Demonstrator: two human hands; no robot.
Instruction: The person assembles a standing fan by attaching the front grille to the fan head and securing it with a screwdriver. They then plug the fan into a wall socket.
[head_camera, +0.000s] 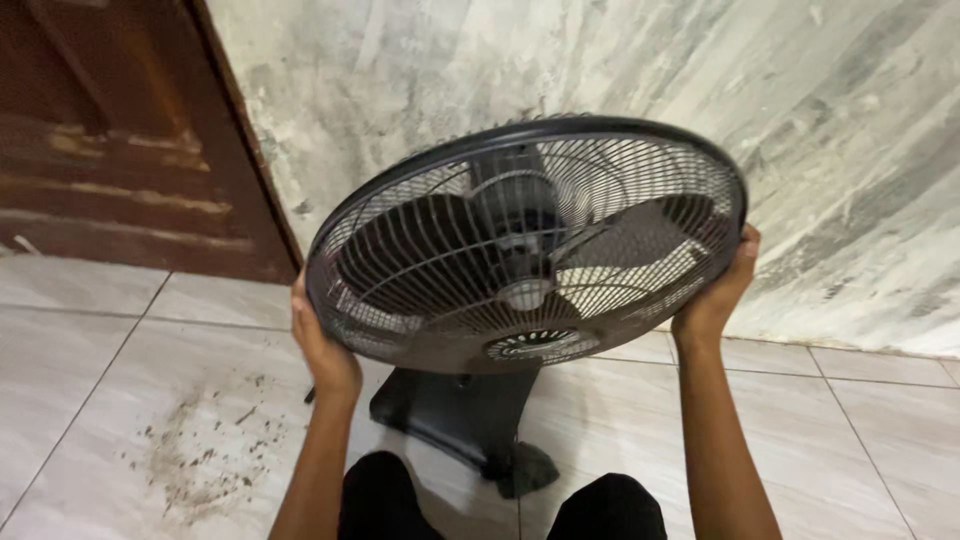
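1. Left hand (322, 352) fingers wrap the near-left rim of the black fan (525, 245); right hand (718, 295) fingers curl around its right rim.
2. The fan's head stands tilted back between both hands, over its dark base (455, 410) on the tiled floor (120, 380).
3. Step in hand, seemingly: steadying or tilting the cage; any next move needs an even two-sided grip.
4. Both forearms reach straight forward, away from the knees.

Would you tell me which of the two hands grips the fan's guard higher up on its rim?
The right hand grips the fan guard higher, at the raised side of the tilted rim; the left hand holds the lower edge.
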